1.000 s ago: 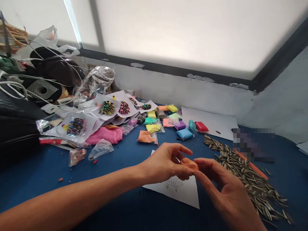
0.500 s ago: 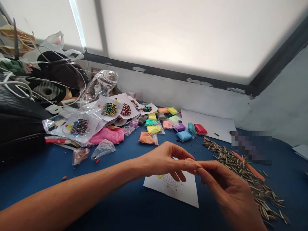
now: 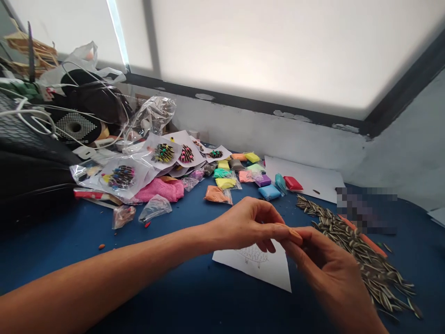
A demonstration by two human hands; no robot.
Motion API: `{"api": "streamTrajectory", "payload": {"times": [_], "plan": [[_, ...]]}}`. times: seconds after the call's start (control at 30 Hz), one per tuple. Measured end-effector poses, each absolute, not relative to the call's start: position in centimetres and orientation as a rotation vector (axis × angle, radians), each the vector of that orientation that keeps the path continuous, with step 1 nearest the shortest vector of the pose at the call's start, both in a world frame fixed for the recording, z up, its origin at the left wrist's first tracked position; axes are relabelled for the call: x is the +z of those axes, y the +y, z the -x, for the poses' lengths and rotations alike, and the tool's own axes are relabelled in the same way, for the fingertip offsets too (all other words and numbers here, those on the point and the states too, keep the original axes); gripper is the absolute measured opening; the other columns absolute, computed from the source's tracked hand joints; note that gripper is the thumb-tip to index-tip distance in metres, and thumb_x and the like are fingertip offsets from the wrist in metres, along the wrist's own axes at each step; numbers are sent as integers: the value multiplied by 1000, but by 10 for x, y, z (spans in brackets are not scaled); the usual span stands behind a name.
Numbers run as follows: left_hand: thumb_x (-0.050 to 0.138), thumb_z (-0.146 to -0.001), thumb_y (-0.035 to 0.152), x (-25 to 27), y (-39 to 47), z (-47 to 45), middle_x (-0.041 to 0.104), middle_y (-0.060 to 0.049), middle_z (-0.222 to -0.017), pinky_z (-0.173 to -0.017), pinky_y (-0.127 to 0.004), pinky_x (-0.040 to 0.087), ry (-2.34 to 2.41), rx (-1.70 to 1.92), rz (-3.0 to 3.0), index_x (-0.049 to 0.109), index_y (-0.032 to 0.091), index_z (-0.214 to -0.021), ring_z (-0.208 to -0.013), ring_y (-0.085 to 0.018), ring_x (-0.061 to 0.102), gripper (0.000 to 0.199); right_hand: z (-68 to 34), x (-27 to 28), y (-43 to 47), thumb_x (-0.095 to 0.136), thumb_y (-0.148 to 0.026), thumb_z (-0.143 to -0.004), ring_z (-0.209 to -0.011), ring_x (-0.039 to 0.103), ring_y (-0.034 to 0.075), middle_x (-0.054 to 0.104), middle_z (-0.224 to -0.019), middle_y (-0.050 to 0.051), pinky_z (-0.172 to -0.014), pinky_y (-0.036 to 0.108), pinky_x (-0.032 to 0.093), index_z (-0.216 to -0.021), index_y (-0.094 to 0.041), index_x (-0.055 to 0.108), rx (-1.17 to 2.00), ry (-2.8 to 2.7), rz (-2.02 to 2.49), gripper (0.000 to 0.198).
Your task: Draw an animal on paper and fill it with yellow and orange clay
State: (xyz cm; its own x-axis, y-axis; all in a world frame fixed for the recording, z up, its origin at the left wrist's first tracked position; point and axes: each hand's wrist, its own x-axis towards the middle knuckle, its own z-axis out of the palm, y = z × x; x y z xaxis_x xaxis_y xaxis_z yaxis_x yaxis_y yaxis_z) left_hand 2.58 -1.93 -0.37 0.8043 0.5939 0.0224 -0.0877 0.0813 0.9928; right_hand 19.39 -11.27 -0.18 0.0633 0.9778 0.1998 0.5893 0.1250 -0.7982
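Between my two hands is a small lump of orange modelling clay (image 3: pixel 295 234). My left hand (image 3: pixel 248 227) pinches its left end between thumb and forefinger, and the other fingers curl below. The thumb and fingertips of my right hand (image 3: pixel 330 266) close on the clay's right side. Under the hands lies a white paper (image 3: pixel 267 273) with a pencil drawing of an oval, dotted body on short legs. My left hand covers the upper part of the drawing. An orange clay packet (image 3: pixel 217 194) lies beyond my left wrist.
Several coloured clay packets (image 3: pixel 269 192) lie behind the hands. Striped sunflower seeds (image 3: pixel 351 250) spread at the right beside an orange stick (image 3: pixel 373 245). Papers with seed-covered figures (image 3: pixel 121 176), a pink cloth (image 3: pixel 162 190) and a black spool (image 3: pixel 74 127) stand at the left.
Both hands stay together on the orange clay, and more of it shows between the fingertips. The view has shifted slightly, so the table things appear farther right.
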Motion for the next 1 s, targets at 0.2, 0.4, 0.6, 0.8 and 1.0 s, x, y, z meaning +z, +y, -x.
{"api": "streamTrajectory", "payload": {"times": [0.2, 0.4, 0.6, 0.8, 1.0], "plan": [[73, -75, 49, 6, -23, -22, 65, -2, -75, -56, -22, 46, 579, 558, -1596, 67, 16, -86, -68, -13, 60, 36, -195, -4, -110, 64, -48, -84, -66, 59, 13, 67, -75, -2, -59, 22, 48, -87, -26, 72, 608, -1580, 1523, 23], [67, -82, 40, 7, -23, -17, 66, -4, -76, -62, -24, 46, 592, 580, -1546, 66, 12, -90, -70, -12, 60, 29, -194, 1, -113, 59, -50, -86, -76, 65, 17, 72, -89, 2, -66, 25, 52, -101, -25, 72, 647, -1685, 1546, 32], [67, -83, 40, 6, -27, -12, 67, -6, -85, -73, -29, 50, 489, 489, -1410, 65, 12, -101, -76, -13, 63, 34, -189, 1, -115, 59, -50, -86, -60, 55, 13, 64, -69, -2, -54, 22, 44, -88, -26, 72, 676, -1564, 1555, 28], [75, -74, 29, 1, -29, -13, 63, -2, -74, -63, -24, 46, 534, 503, -1401, 63, 12, -83, -69, -11, 58, 22, -184, 2, -119, 58, -52, -86, -56, 49, 13, 58, -61, -2, -53, 23, 41, -87, -27, 74, 672, -1507, 1559, 30], [71, -76, 29, -1, -32, -13, 59, 1, -65, -57, -23, 44, 569, 478, -1452, 60, 13, -78, -60, -10, 56, 19, -180, 9, -120, 53, -57, -86, -58, 53, 14, 60, -63, -1, -57, 23, 46, -86, -28, 76, 564, -1582, 1606, 37]]}}
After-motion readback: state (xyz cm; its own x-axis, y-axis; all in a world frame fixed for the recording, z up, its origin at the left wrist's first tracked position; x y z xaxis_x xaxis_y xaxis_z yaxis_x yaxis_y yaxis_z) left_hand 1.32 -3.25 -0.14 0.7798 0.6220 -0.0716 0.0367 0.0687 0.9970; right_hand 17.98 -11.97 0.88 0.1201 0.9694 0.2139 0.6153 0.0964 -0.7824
